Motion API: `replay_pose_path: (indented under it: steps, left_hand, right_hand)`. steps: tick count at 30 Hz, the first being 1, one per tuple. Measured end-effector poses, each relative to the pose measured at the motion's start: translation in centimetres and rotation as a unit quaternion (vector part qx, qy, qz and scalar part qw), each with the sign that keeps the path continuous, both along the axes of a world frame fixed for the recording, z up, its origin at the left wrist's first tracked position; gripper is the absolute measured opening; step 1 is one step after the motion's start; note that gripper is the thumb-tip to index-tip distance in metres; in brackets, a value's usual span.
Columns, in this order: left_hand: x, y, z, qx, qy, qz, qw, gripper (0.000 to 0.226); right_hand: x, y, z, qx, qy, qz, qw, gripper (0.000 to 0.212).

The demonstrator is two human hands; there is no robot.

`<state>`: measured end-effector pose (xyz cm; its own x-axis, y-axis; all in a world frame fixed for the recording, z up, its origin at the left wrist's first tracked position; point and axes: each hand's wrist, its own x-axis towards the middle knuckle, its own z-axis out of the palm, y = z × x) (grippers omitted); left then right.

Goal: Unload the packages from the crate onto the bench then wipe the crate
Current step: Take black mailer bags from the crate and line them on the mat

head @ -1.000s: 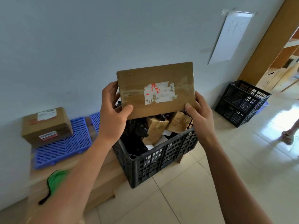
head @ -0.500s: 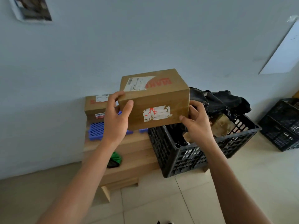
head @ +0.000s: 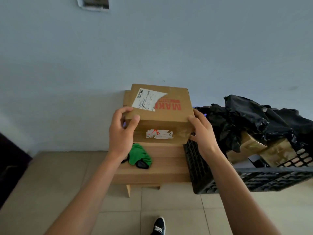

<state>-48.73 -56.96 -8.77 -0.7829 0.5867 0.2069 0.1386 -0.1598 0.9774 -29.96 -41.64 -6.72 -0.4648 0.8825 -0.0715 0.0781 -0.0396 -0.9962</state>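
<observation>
Gripping both ends, hands [head: 121,133] [head: 204,131] hold the box [head: 162,116] level, lengthwise left-right.

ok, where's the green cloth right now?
Head view, centre-left: the green cloth lies on the wooden bench, just below the box held in both hands, left of the black crate.

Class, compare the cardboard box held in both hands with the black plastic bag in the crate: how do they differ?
The cardboard box is brown, rigid and square-edged; the black plastic bag is dark, soft and crumpled. The box carries labels and red print; the bag shows none. The left hand and right hand grip the box; nothing touches the bag.
</observation>
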Motion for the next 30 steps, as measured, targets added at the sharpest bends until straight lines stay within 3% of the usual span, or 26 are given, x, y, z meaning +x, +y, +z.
replay_pose_path:
  steps: [9,14,21,30]
  left_hand:
    - [-4.9,1.2,-5.1,-0.145,0.089,0.060,0.984,0.036]
    - [-7.2,3.2,-8.0,-0.201,0.126,0.040,0.971,0.034]
    - [-9.8,5.1,-11.8,-0.248,0.115,0.034,0.961,0.035]
    - [-15.1,7.6,-13.9,-0.318,0.083,-0.028,0.944,0.048]
  right_hand:
    - [-7.0,1.5,-4.2,0.079,-0.094,0.064,0.990,0.061]
    - [-9.3,3.5,-7.0,0.076,-0.142,0.075,0.984,0.053]
    - [-11.9,5.8,-10.6,0.074,-0.208,0.127,0.967,0.072]
    - [-16.9,7.6,-14.2,0.087,-0.258,0.124,0.954,0.073]
